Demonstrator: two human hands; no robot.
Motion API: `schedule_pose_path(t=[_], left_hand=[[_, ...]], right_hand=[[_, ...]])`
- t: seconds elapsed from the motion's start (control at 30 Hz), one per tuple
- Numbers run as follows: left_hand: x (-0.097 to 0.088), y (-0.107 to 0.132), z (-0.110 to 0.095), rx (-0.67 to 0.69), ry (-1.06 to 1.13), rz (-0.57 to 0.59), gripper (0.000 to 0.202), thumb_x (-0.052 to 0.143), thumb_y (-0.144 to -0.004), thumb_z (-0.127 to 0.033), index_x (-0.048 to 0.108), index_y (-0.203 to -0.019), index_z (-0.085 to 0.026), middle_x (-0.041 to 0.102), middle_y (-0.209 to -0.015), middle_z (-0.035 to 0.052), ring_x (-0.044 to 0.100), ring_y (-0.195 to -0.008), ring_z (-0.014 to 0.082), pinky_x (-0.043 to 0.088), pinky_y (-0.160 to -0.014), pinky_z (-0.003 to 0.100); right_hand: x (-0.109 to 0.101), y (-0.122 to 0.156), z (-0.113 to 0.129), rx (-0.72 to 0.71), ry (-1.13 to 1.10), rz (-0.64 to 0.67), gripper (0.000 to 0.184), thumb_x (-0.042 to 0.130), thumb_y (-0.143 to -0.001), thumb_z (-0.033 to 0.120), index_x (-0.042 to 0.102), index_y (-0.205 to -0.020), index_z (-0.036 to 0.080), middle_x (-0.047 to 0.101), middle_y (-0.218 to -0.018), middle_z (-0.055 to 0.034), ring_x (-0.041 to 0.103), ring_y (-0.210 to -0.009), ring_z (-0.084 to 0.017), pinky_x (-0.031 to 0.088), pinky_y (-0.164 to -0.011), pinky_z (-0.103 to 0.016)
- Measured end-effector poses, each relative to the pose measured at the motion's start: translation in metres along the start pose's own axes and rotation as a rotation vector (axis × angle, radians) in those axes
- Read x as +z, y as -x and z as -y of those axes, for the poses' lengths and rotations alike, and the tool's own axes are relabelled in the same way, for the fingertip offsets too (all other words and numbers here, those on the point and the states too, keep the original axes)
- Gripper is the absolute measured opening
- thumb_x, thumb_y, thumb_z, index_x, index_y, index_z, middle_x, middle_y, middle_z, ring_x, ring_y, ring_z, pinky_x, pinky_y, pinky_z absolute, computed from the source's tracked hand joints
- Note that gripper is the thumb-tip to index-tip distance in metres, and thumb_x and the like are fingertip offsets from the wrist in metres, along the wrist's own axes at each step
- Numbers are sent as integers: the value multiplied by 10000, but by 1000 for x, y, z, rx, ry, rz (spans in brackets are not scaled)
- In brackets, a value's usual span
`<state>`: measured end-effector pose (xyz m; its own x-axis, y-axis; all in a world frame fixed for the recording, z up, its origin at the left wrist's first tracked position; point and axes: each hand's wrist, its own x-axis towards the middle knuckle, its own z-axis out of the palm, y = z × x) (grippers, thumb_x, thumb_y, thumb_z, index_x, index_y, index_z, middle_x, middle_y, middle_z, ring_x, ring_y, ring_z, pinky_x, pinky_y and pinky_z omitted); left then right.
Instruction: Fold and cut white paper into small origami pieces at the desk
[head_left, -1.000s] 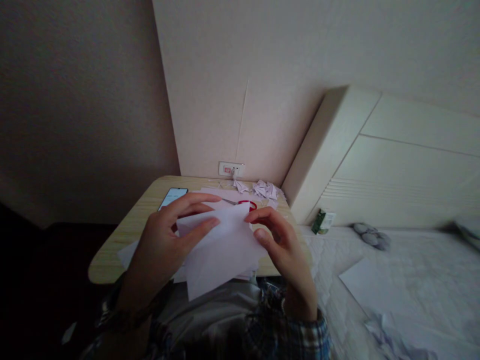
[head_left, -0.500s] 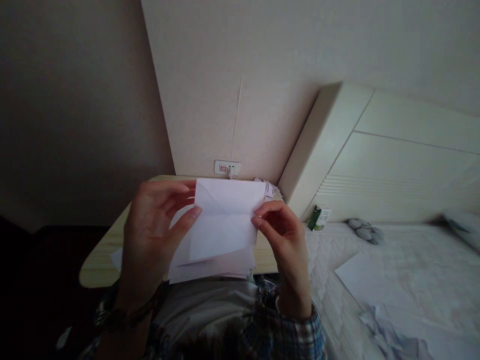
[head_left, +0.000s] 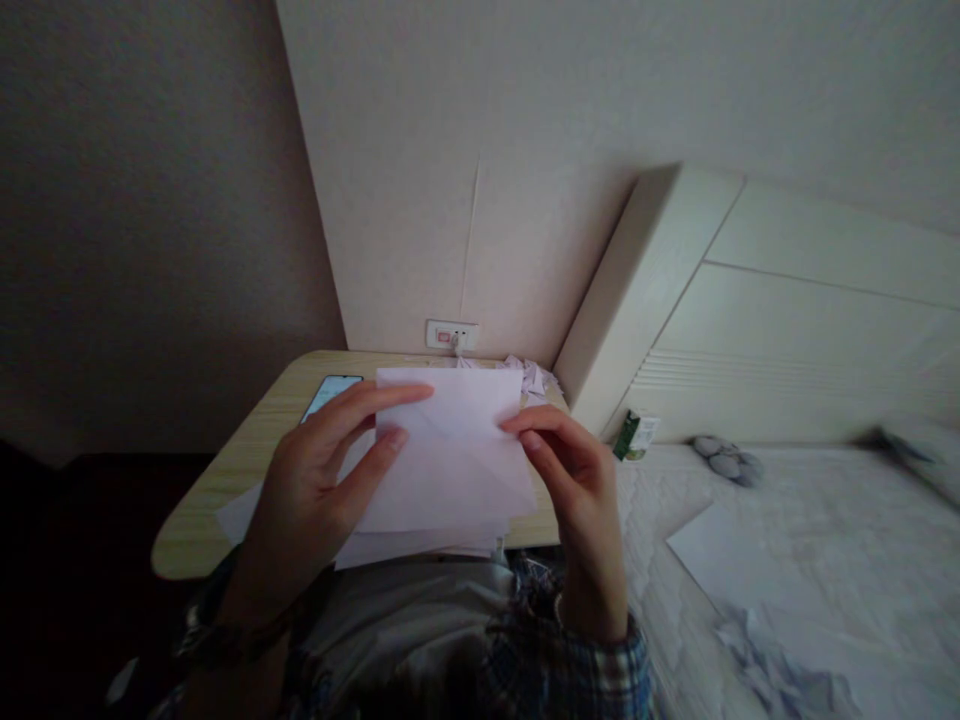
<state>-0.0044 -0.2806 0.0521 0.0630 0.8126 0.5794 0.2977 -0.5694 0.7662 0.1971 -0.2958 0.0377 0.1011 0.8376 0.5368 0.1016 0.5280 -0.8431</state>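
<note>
A white sheet of paper with faint creases is held up in front of me above the small table. My left hand is at its left side, with the index finger and thumb spread across the front face; its other fingers are mostly hidden. On the right edge, my right hand pinches the paper between thumb and index finger. Below the held piece, more white sheets lie at the table's near edge.
The light wooden table carries a phone and crumpled paper at the back. A wall socket sits behind it. To the right, a bed holds a small green-and-white box, a grey paw-shaped item and loose paper.
My left index finger has come round onto the front of the paper. The paper has shifted slightly left and down, and the phone has come into sight behind my left hand.
</note>
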Motion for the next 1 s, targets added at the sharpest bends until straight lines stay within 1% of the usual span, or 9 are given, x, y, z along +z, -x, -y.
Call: schedule_pose_path(t=[0.1,0.2,0.33,0.43,0.57,0.67,0.8,0.9,1.0], left_hand=[[0,1,1,-47,35,13,251,638,-871,-245,722,-1105,-278,702,-1194,2,635,-1084,204,490,-949,293],[0,0,2,-64,52,53,290,646,-865,-245,706,-1147,-272,688,-1222,27,630,-1101,220,492,-971,324],[0,-1,5,-78,78,89,314,658,-857,-252,690,-1170,-258,686,-1229,56,628,-1133,245,490,-1016,380],[1,-2,5,-87,106,83,301,670,-845,-246,695,-1145,-238,686,-1229,69,624,-1151,250,498,-1015,386],[3,-2,3,-97,135,92,295,684,-831,-246,698,-1125,-242,696,-1213,57,644,-1126,234,525,-986,360],[5,-2,1,-115,141,83,279,692,-816,-236,710,-1094,-262,712,-1185,37,660,-1098,220,544,-950,319],[6,-1,0,-115,130,68,242,711,-800,-251,729,-1040,-280,742,-1101,10,687,-1006,205,554,-886,285],[6,-1,0,-142,125,92,244,731,-789,-292,736,-1033,-294,740,-1092,-6,682,-981,206,537,-862,282],[4,-2,-4,-183,87,114,224,692,-815,-287,736,-1034,-288,741,-1107,-14,675,-978,208,526,-837,278]], right_hand=[[0,1,-1,-21,-19,-25,141,634,-888,172,730,-893,275,705,-965,-13,640,-970,-176,535,-842,-297],[-1,1,-3,-11,-29,-51,135,664,-861,164,717,-912,277,691,-1005,-17,636,-971,-175,545,-823,-294],[-5,0,-2,-2,17,-12,134,638,-867,152,710,-875,265,694,-985,-18,636,-952,-179,536,-804,-295],[-6,0,0,-6,60,28,143,604,-896,161,708,-886,259,704,-938,-9,635,-892,-169,509,-771,-287],[-6,1,1,-43,128,79,112,622,-900,194,716,-889,253,702,-881,-3,599,-802,-164,476,-726,-288],[-5,1,1,-70,167,107,85,660,-876,191,716,-900,251,697,-872,-7,572,-772,-171,471,-738,-304],[-4,2,0,-91,178,123,112,673,-871,169,709,-926,259,704,-901,0,572,-786,-170,461,-768,-308],[-3,2,1,-102,173,141,114,678,-874,172,706,-938,263,702,-909,6,584,-838,-172,455,-798,-303],[-4,2,0,-104,146,159,130,675,-881,182,701,-974,269,707,-962,3,599,-923,-179,454,-841,-303]])
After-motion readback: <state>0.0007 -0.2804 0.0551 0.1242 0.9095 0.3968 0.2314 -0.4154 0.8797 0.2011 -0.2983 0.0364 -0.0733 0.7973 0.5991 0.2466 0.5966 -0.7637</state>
